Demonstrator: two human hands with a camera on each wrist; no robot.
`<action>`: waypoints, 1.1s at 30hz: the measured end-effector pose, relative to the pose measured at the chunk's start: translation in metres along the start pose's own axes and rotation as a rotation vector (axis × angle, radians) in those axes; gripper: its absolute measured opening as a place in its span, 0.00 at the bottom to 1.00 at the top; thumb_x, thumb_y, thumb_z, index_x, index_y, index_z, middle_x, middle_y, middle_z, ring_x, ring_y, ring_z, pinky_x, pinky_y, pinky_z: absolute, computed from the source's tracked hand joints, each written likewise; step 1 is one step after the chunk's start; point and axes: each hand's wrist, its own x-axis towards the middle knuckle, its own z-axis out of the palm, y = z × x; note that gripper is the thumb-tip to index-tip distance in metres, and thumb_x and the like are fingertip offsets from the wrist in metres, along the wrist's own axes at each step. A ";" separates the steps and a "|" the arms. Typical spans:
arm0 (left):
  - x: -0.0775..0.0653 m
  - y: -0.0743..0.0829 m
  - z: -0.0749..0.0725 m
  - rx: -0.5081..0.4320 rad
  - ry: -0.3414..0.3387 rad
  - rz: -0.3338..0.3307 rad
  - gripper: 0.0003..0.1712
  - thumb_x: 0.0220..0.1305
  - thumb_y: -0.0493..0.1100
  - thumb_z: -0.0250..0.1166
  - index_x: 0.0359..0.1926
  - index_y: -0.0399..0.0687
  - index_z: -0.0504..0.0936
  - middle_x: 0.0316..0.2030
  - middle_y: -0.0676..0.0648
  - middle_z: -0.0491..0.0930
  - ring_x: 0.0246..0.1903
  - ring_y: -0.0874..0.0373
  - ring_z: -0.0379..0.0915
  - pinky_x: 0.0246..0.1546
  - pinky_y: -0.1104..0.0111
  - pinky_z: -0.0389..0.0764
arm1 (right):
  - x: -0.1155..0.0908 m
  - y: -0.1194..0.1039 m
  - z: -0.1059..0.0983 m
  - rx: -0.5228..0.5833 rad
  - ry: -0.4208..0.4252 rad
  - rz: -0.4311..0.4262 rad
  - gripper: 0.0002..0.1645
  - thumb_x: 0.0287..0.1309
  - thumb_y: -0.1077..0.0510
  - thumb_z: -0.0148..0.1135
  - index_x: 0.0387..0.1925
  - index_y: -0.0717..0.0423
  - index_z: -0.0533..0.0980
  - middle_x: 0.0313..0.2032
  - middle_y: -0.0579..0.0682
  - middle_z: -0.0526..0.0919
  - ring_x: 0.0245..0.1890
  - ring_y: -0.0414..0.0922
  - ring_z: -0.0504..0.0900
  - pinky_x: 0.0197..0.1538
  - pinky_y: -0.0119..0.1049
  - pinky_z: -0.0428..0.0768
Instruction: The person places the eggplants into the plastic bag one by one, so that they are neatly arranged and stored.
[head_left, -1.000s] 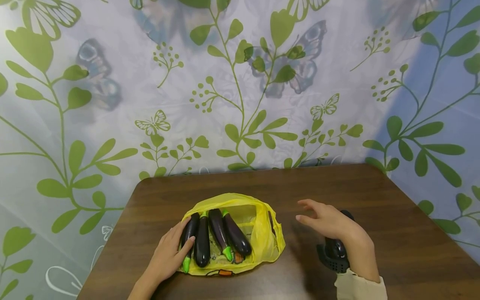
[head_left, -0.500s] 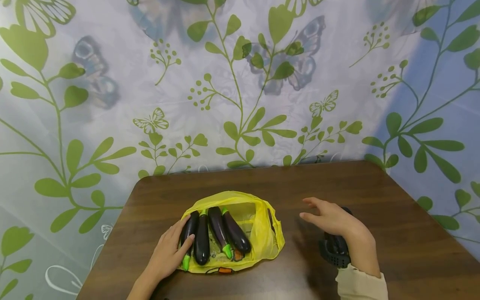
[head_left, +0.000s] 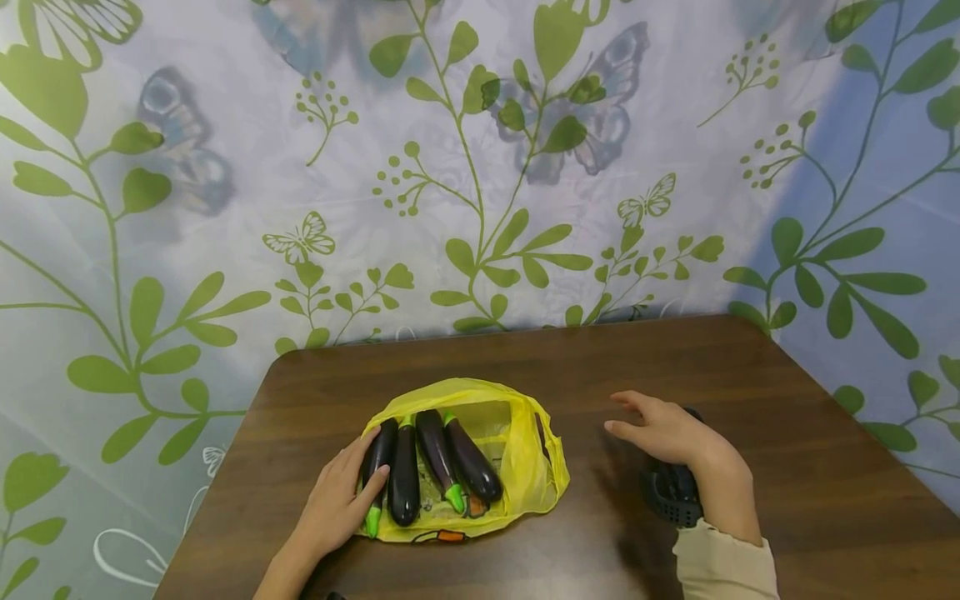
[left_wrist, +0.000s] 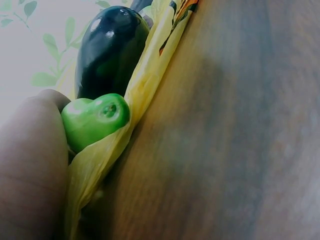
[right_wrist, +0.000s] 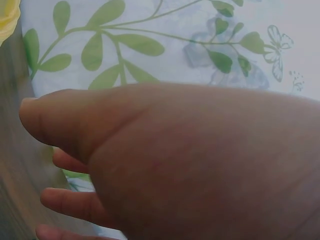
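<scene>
Several dark purple eggplants with green stems lie side by side on a yellow plastic bag (head_left: 536, 475), its mouth spread wide. My left hand (head_left: 333, 500) rests along the bag's left edge, fingers extended, its thumb lying over the leftmost eggplant (head_left: 381, 457). In the left wrist view, that eggplant's green stem end (left_wrist: 95, 120) sits against the hand, with a second eggplant (left_wrist: 111, 52) beyond it. To the right of the bag, my right hand (head_left: 667, 433) hovers over the table with loosely bent fingers and nothing in it. Its thumb (right_wrist: 60, 115) and fingertips show apart in the right wrist view.
A brown wooden table (head_left: 600, 358) carries the bag. Behind it hangs a pale cloth (head_left: 420, 250) printed with green leaves and butterflies. A black wrist mount (head_left: 671, 492) sits at my right wrist. A small dark object (head_left: 335, 596) peeks in at the bottom edge.
The head view has tipped slightly, so the scene shifts up a little. My right hand has drifted slightly right, away from the bag. The left hand and eggplants stay put.
</scene>
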 end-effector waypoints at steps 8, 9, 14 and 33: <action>0.000 0.000 0.000 -0.004 -0.011 -0.007 0.38 0.79 0.61 0.53 0.82 0.57 0.56 0.76 0.39 0.63 0.73 0.36 0.61 0.71 0.34 0.57 | 0.000 0.006 0.001 -0.009 0.031 -0.001 0.41 0.73 0.41 0.59 0.72 0.66 0.66 0.65 0.74 0.72 0.60 0.69 0.77 0.54 0.63 0.79; 0.000 0.000 0.000 -0.003 -0.011 -0.006 0.38 0.79 0.61 0.53 0.82 0.57 0.56 0.76 0.39 0.64 0.73 0.36 0.61 0.71 0.34 0.57 | 0.000 0.007 0.001 -0.007 0.036 -0.004 0.41 0.73 0.41 0.59 0.72 0.66 0.66 0.65 0.74 0.73 0.60 0.69 0.77 0.54 0.63 0.79; 0.000 0.000 -0.001 -0.004 -0.009 -0.003 0.38 0.79 0.61 0.53 0.82 0.56 0.57 0.76 0.39 0.64 0.73 0.36 0.61 0.71 0.34 0.57 | 0.003 0.012 0.000 -0.012 0.071 -0.019 0.39 0.73 0.42 0.59 0.72 0.66 0.66 0.64 0.72 0.74 0.60 0.69 0.77 0.54 0.64 0.79; 0.002 -0.003 0.000 0.000 -0.013 -0.010 0.38 0.79 0.62 0.52 0.82 0.57 0.56 0.76 0.39 0.64 0.73 0.35 0.61 0.71 0.34 0.58 | 0.000 0.038 -0.008 0.019 0.198 -0.021 0.34 0.81 0.50 0.46 0.75 0.69 0.59 0.67 0.75 0.70 0.61 0.73 0.75 0.55 0.68 0.77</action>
